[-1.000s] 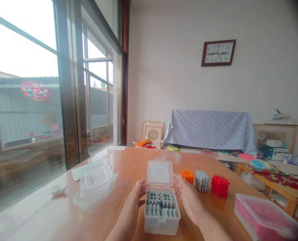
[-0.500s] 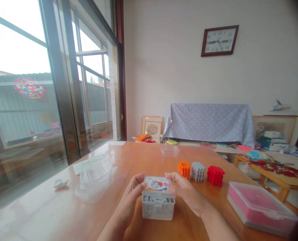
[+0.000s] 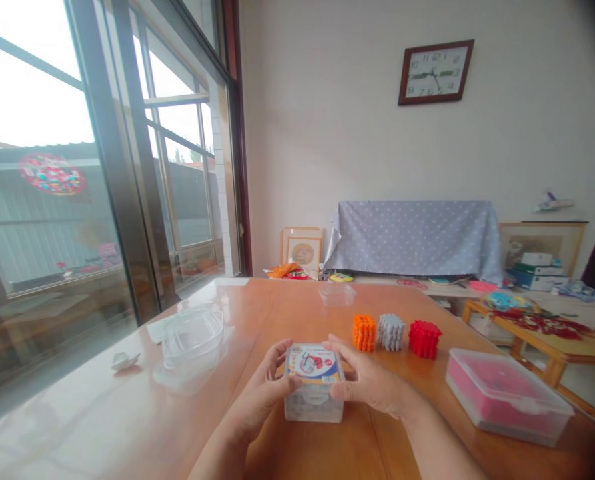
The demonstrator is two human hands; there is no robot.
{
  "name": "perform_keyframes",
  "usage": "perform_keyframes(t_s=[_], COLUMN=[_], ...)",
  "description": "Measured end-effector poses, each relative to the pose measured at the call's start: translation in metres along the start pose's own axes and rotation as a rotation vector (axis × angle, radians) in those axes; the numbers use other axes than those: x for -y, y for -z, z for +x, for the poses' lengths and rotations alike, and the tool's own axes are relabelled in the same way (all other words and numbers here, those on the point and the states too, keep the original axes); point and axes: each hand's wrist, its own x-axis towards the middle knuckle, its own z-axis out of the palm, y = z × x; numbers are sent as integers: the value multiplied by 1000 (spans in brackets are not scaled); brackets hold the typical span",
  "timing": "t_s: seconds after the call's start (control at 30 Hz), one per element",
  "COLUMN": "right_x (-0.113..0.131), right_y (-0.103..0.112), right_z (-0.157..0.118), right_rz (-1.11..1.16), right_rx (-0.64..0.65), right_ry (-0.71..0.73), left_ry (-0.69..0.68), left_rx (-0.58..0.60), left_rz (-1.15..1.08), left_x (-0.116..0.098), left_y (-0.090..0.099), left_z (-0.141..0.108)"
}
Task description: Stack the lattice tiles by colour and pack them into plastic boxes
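A small clear plastic box (image 3: 313,408) stands on the table in front of me, with its lid (image 3: 316,361) on top. The lid carries a printed label in white, red, blue and orange with dark marks on it. My left hand (image 3: 267,383) is closed round the box's left side, its thumb near the front edge of the lid. On the right side, my right hand (image 3: 365,380) grips the box in the same way. The contents hardly show through the cloudy wall.
Orange, grey and red stacks of toothed plastic pieces (image 3: 364,333) (image 3: 391,333) (image 3: 424,339) stand beyond my right hand. A clear box with pink contents (image 3: 507,397) is at the right. Stacked clear containers (image 3: 192,347) and a crumpled wrapper (image 3: 125,361) lie left; another clear container (image 3: 336,295) sits far back.
The lid, tilted up with a gap at the front before, now lies down flat on the box. Both hands have come down with it and hold the sides.
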Motion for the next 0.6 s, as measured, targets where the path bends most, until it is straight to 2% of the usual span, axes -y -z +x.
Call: perform_keyframes(t_s=[0.13,0.3,0.6], right_x=[9,18,18], right_y=[-8,-18,-26], right_z=[-4,-7,-7], right_rz=[-164,-517,-691], right_rx=[-25,-86,-79], right_ry=[10,17,35], left_ry=[17,22,-44], left_rx=[48,43,48], left_rz=[32,93,249], left_x=[0,0,2], left_y=[2,3,5], left_z=[-1,2,0])
